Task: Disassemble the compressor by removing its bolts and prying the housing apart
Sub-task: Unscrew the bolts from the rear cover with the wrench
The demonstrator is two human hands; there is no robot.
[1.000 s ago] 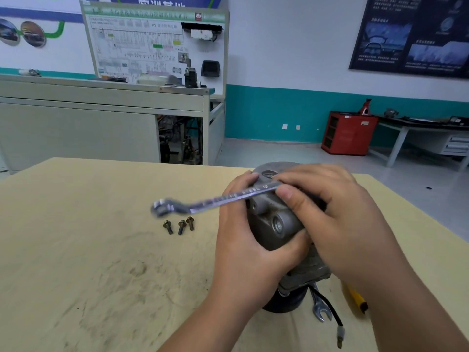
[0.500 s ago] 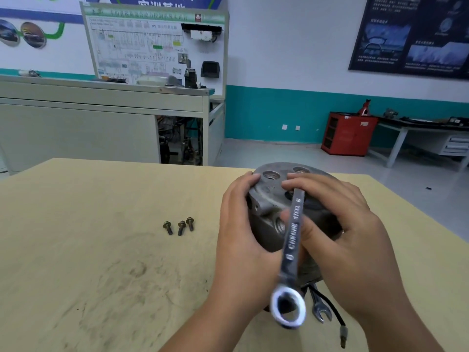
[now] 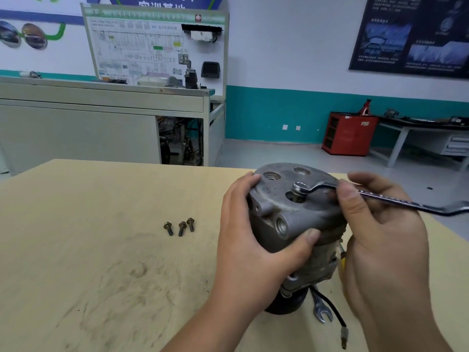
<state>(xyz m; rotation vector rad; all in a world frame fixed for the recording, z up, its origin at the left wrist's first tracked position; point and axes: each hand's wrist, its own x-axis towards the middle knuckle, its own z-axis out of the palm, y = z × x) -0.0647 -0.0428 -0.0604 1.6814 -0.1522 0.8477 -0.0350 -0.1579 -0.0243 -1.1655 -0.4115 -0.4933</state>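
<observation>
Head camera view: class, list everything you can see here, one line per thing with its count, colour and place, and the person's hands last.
table: 1, pale yellow, foreground
compressor: 1, grey, standing on end on the table, right of centre
ring wrench: 1, silver, ring end on top of the compressor
loose bolts: 3, dark, on the table left of the compressor
open-end wrench: 1, silver, on the table by the compressor's base
black cable: 1, black, trailing from the compressor's base
red cabinet: 1, red, back right
training board: 1, white, back left
left hand: 1, grips the compressor's side
right hand: 1, holds the ring wrench's handle
</observation>
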